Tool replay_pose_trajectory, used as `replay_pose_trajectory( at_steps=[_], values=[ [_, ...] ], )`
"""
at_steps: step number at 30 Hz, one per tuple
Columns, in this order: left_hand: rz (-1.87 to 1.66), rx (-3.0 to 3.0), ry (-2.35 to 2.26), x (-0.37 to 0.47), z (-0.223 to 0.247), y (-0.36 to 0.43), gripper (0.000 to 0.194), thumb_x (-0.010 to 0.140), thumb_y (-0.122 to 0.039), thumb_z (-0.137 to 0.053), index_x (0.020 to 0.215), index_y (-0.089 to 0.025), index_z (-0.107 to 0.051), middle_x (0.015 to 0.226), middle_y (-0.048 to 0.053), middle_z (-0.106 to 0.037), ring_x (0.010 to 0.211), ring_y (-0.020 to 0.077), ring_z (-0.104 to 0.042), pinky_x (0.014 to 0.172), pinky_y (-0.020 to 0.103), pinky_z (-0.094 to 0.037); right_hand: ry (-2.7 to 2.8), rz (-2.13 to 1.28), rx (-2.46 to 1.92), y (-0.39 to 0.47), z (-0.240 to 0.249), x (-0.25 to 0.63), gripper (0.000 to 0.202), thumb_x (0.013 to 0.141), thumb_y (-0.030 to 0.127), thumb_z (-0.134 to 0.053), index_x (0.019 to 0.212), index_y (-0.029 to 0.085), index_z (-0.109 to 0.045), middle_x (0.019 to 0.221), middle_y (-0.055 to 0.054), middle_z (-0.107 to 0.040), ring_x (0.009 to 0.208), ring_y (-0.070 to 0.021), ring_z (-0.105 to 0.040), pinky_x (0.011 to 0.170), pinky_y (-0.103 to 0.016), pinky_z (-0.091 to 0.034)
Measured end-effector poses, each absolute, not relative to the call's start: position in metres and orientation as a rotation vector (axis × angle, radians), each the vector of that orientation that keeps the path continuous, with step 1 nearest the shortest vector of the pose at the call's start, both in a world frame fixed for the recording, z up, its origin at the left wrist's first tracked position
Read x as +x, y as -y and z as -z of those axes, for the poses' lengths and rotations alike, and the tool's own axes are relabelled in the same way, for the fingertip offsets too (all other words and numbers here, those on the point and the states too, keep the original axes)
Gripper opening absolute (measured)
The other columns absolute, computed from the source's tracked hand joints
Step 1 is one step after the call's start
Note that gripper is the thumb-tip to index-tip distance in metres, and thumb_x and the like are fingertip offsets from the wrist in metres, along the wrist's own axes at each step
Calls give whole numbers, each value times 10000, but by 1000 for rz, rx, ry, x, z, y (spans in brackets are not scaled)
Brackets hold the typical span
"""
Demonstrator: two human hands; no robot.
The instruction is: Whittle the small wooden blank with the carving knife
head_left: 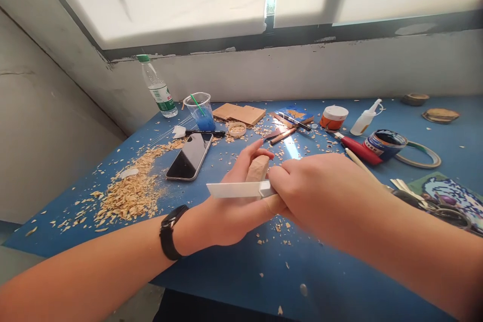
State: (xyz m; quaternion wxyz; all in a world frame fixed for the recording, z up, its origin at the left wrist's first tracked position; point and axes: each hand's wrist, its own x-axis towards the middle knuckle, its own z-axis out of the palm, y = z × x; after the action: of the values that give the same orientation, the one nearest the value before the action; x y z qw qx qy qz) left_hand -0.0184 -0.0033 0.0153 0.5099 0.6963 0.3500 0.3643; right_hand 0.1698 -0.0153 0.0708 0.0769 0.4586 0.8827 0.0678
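Observation:
A small pale piece of wood (258,168) is held in my left hand (236,211), whose fingers wrap round its far side. My right hand (320,183) is closed on the handle of a knife (236,190). The knife's flat blade points left and lies across the near end of the wood, above my left palm. Both hands touch near the handle, over the front part of the blue table (234,282). A black watch band is on my left wrist.
Left of my hands are a phone (189,156) and a heap of wood shavings (130,196). Behind stand a bottle (160,91), a plastic cup (202,114) and wooden boards (239,113). At right are a red-handled tool (360,149), a tin (385,144), tape (419,154) and scissors (451,215).

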Motion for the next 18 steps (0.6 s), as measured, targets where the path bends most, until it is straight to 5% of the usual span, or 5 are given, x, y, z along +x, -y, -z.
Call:
replay_pose_trajectory(
  at_steps=[2,5,8,13,18],
  values=[
    [-847,1721,-886,-19,-12,5,906,929,-457,-800,1639,-291,-262,1565,147,-498,1333,342,-574,1112,521,-479,-2641,-210,1379,16,-72,172,154,746,86,-730,756,209,-637,649,3,-623,500,-138,-429,466,-326,-138],
    [-842,1785,-850,-18,-10,7,736,960,-433,-766,1565,-289,-373,1317,114,-651,1228,324,-604,1116,530,-461,-2643,-208,1391,15,-71,173,154,732,85,-726,764,212,-646,647,3,-630,494,-142,-442,460,-325,-140],
    [-851,1736,-846,-13,-11,7,602,958,-436,-769,1445,-276,-455,1062,54,-656,1004,252,-619,945,436,-521,-2629,-226,1459,13,-68,172,153,735,79,-708,768,215,-647,645,-1,-628,507,-153,-477,453,-321,-140],
    [-898,1429,-880,-3,-14,5,655,884,-530,-837,1335,-257,-447,1041,29,-607,850,174,-573,666,299,-449,-2594,-254,1646,14,-58,170,148,806,85,-650,738,210,-611,600,-12,-577,537,-166,-543,474,-318,-156],
    [-934,1331,-943,1,-11,5,739,782,-477,-937,1316,-259,-475,964,5,-612,819,168,-590,658,280,-452,-2510,-241,1832,20,-49,169,116,857,111,-622,794,208,-620,657,-39,-631,594,-208,-634,505,-306,-188]
  ],
)
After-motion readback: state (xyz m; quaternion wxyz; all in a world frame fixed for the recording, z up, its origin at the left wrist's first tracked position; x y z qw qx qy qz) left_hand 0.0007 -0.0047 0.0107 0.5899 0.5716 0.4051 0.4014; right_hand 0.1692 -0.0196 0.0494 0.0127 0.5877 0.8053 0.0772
